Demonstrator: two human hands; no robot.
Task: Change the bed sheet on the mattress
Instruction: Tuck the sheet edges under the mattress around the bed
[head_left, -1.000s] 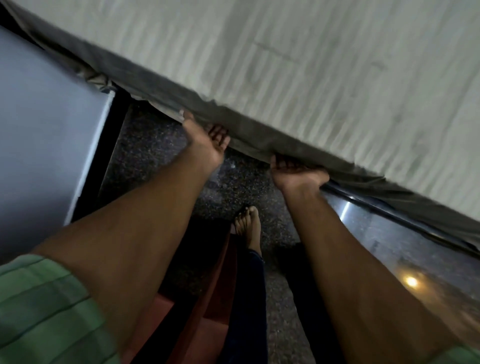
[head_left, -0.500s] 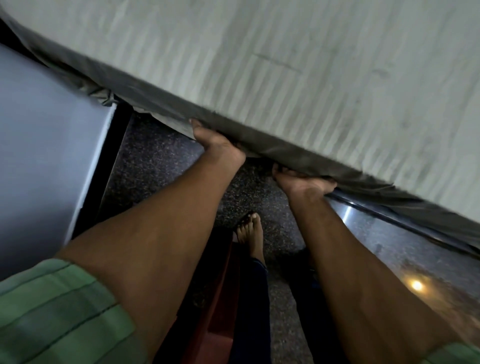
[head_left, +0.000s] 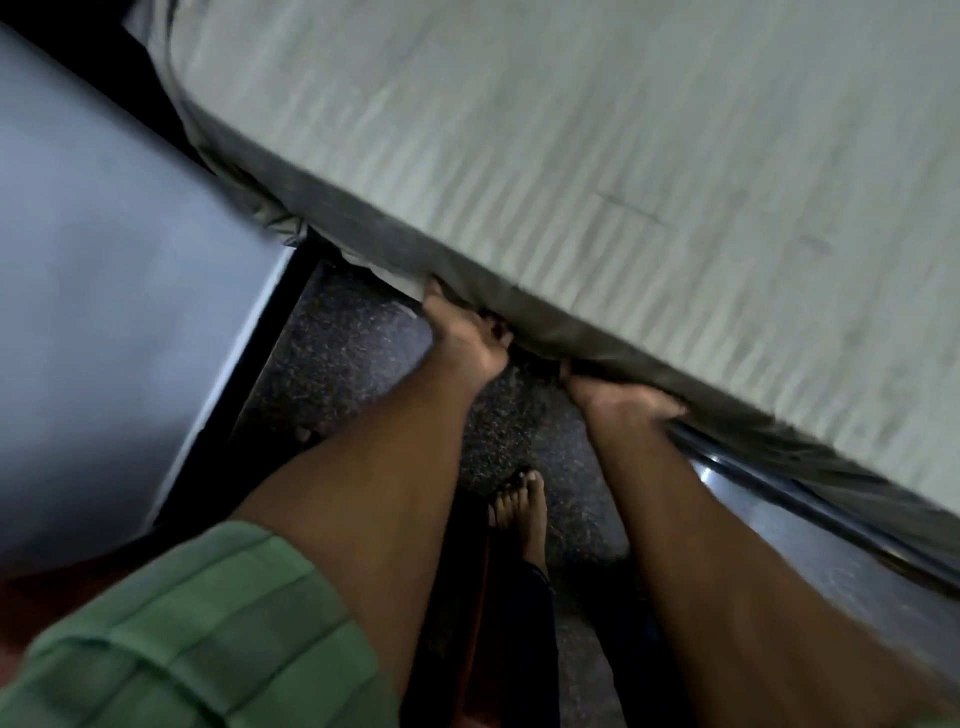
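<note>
Both arms reach straight down to the near edge of the mattress (head_left: 597, 156). The left hand (head_left: 465, 338) and the right hand (head_left: 621, 397) each grip the grey bed sheet (head_left: 519, 317) along that edge, fingers curled under.

No text, label, brand, number or sign can be read anywhere in the view.
</note>
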